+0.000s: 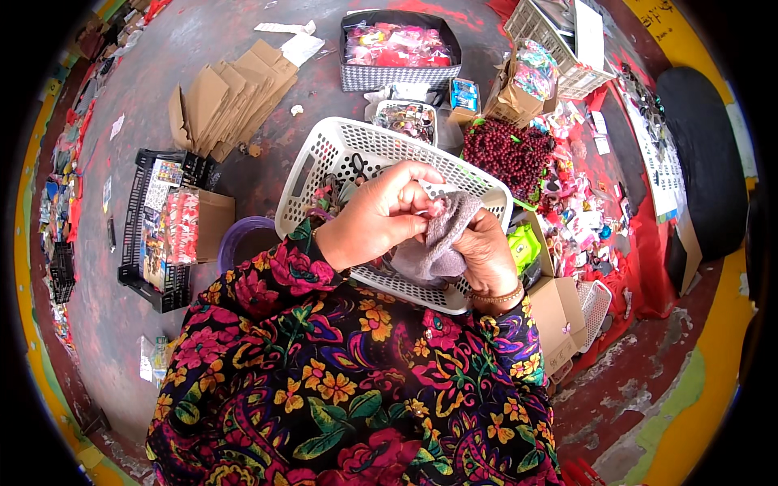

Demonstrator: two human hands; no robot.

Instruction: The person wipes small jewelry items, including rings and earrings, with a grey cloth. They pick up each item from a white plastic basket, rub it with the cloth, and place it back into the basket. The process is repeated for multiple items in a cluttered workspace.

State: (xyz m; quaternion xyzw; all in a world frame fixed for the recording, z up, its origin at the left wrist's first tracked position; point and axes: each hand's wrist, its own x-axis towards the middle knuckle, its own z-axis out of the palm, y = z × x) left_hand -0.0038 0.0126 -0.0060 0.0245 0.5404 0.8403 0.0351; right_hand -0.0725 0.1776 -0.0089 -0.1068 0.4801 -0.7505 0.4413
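Note:
A greyish-mauve knitted piece [442, 251], perhaps a small hat or sock, hangs between my two hands above a white perforated plastic basket [381, 134]. My left hand [369, 215] has its thumb and fingertips pinched at the knit's upper left edge; whether a small item sits in the pinch is hard to make out. From the right, my right hand [493, 259] wraps its fingers around the knit. Below, the basket holds mixed dark and coloured items, partly hidden by my hands.
Left of the basket stand a purple bucket [233, 241] and a black crate [146, 279]. Flattened cardboard [235, 97] lies beyond them. Farther off is a grey patterned box [397, 78] of pink packets. Dark red beads [510, 154] and open cartons [559, 316] crowd the right.

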